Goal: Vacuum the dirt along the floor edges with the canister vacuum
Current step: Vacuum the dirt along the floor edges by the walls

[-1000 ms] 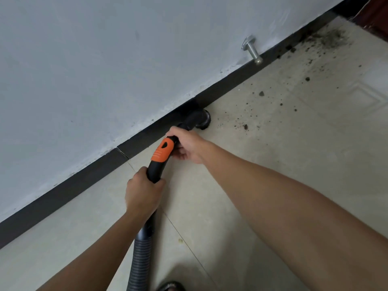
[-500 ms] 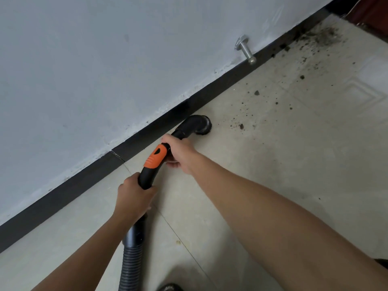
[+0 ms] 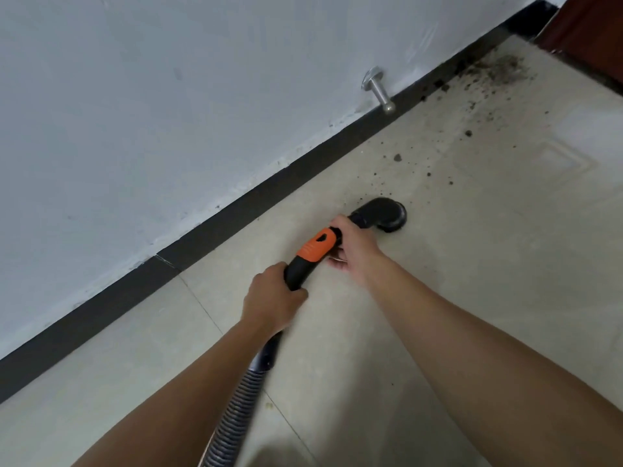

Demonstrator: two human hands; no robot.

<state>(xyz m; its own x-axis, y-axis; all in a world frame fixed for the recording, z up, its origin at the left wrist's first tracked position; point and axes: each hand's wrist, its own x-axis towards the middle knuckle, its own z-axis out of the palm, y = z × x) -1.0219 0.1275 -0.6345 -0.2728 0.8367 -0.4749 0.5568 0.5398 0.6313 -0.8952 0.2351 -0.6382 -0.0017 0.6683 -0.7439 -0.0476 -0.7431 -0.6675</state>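
A black vacuum handle with an orange collar [image 3: 316, 246] runs from the ribbed grey hose [image 3: 232, 416] to a round black brush nozzle [image 3: 387, 217] that sits flat on the beige floor tile, a little away from the dark baseboard [image 3: 236, 214]. My left hand [image 3: 273, 299] grips the black handle below the orange part. My right hand [image 3: 354, 246] grips the tube just behind the nozzle. Dark dirt specks [image 3: 397, 157] lie scattered beyond the nozzle, and a denser dirt patch [image 3: 499, 70] fills the far corner by the baseboard.
A metal door stopper [image 3: 379, 91] sticks out of the white wall above the baseboard. A dark red door edge [image 3: 596, 32] stands at the top right corner. Beige tiles with grout lines spread to the right and toward me.
The nozzle has slid away from the baseboard and to the right along the floor, toward the scattered specks. Both hands moved with the handle and kept their grip.
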